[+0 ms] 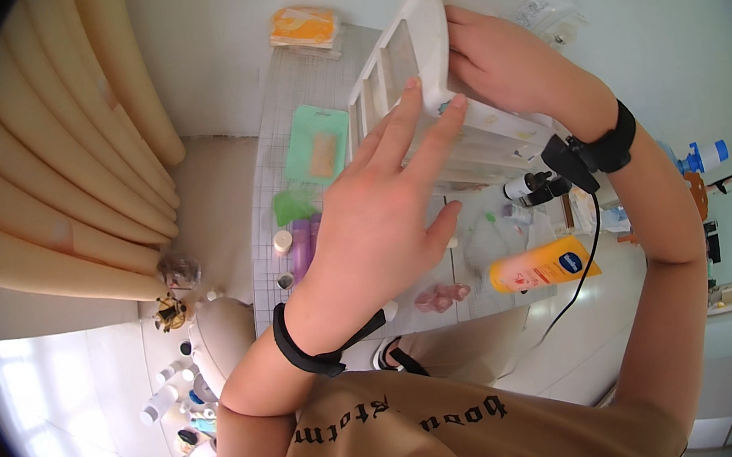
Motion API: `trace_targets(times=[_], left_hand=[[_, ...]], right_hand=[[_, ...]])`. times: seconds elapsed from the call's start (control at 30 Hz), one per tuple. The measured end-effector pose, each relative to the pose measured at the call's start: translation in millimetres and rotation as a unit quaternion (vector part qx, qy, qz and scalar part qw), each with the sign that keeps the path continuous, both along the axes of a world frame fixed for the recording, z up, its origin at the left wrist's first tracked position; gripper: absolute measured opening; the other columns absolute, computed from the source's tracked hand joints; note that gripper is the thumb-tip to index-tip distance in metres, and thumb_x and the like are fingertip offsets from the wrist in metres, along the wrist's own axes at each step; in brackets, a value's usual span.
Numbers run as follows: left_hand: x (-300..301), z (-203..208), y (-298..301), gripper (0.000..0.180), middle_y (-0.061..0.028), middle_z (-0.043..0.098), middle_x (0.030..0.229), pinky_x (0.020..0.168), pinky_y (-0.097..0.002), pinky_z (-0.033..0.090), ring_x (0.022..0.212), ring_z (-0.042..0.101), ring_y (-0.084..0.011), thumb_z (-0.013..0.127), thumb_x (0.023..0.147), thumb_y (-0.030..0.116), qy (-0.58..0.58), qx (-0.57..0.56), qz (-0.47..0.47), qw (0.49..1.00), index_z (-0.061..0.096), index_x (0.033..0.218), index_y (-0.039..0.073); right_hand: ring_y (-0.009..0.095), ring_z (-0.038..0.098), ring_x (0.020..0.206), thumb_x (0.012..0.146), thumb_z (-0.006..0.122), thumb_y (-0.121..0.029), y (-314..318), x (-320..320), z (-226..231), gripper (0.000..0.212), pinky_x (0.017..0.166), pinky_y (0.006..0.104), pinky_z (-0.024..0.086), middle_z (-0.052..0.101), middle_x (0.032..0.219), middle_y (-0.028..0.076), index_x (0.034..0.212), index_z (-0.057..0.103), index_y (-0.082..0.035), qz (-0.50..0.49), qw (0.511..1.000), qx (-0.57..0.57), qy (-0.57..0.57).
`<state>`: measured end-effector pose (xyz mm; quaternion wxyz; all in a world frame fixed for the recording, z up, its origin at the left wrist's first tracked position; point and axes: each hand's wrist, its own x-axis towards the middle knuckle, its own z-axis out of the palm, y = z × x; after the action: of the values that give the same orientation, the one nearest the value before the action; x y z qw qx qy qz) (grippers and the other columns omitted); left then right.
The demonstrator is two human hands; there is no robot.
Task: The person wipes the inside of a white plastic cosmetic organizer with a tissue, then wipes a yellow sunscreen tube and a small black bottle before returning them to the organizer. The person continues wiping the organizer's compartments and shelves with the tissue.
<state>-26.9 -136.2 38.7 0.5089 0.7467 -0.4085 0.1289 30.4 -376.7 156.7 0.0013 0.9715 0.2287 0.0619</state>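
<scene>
We see a bright room under soft shadows, with white glare washing out the floor [63,388] at near left and highlights on the left hand [371,214]. A black surround frames our round view; bluish fringing edges its rim, where the curtain [62,130] at left bows strongly.

Right hand [491,55] partly hidden
Its fingertips disappear behind the white plastic organizer [431,49], partly covered by the left hand [375,213]; the brown T-shirt [540,427] is cut off below.

From my head, one wide view looks down, close over my left hand [377,204] and right hand [487,48], the table [276,92] beneath.
</scene>
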Motion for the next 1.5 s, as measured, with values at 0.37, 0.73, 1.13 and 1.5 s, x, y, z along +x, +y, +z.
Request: trace_targets(times=[0.37, 0.73, 1.13, 1.5], left_hand=[[2.4, -7.5, -3.4, 0.102, -0.0244, 0.049, 0.174, 0.105, -0.0484, 0.063, 0.137, 0.068, -0.0463, 0.091, 0.078, 0.008, 0.004, -0.029, 0.004, 1.000, 0.053, 0.172, 0.021], [-0.1, -4.3, -3.5, 0.102, -0.0199, 0.049, 0.177, 0.097, -0.0470, 0.065, 0.121, 0.072, -0.0440, 0.092, 0.080, 0.012, 0.012, 0.004, 0.010, 1.000, 0.052, 0.173, 0.029], [-2.4, 1.9, -3.3, 0.102, -0.0217, 0.051, 0.175, 0.091, -0.0437, 0.065, 0.112, 0.075, -0.0377, 0.093, 0.081, 0.013, 0.009, 0.038, 0.019, 0.999, 0.051, 0.174, 0.025], [-6.5, -0.7, -7.5, 0.102, -0.0209, 0.051, 0.175, 0.094, -0.0453, 0.065, 0.123, 0.073, -0.0404, 0.093, 0.082, 0.011, 0.007, 0.020, 0.030, 0.999, 0.051, 0.174, 0.026]], right_hand=[[0.045, 0.069, 0.095, 0.099, 0.059, 0.004, 18.3, -47.3, 51.7, 0.023, 0.102, 0.0521, 0.057, 0.075, 0.106, 0.017, 0.117, 0.073, 0.001, -0.036, 0.982, -0.028, 0.184], [0.044, 0.071, 0.114, 0.104, 0.054, -0.015, -8.4, -25.8, 33.3, 0.031, 0.129, 0.0696, 0.036, 0.075, 0.119, 0.017, 0.124, 0.072, 0.002, -0.052, 0.959, -0.264, 0.085], [0.045, 0.075, 0.102, 0.105, 0.049, -0.018, -5.7, 1.0, 16.6, 0.039, 0.100, 0.0565, 0.057, 0.077, 0.107, 0.022, 0.130, 0.072, 0.002, -0.066, 0.988, -0.056, 0.127], [0.043, 0.074, 0.106, 0.103, 0.060, -0.009, -11.2, -14.4, 11.5, 0.018, 0.130, 0.0635, 0.039, 0.075, 0.092, 0.021, 0.115, 0.072, -0.003, -0.095, 0.960, -0.263, -0.008]])
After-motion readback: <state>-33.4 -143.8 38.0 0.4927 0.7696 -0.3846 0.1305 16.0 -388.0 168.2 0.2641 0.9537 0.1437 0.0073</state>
